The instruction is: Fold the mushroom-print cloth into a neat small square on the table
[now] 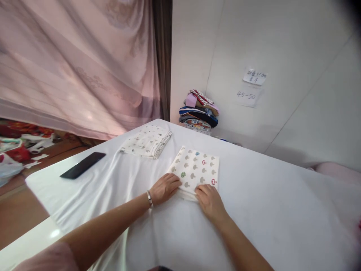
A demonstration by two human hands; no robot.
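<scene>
In the head view a folded white cloth (197, 165) printed with grey, red, green and blue mushrooms lies on the white-covered table (254, 210). My left hand (166, 187), with a bracelet at its wrist, is closed on the cloth's near left corner. On the near right part of the same cloth, the fingers of my right hand (210, 201) are curled round the edge. The thumbs are mostly hidden. Behind and to the left lies another folded white cloth (145, 141) with small dark prints, several layers thick, apart from both hands.
A flat black object (83, 165) rests near the table's left edge. Beyond the far edge, a pile of folded fabrics (199, 113) stands against the white wall (254, 37). A pink curtain (84, 67) hangs at the left, above clutter (19, 150) on the floor.
</scene>
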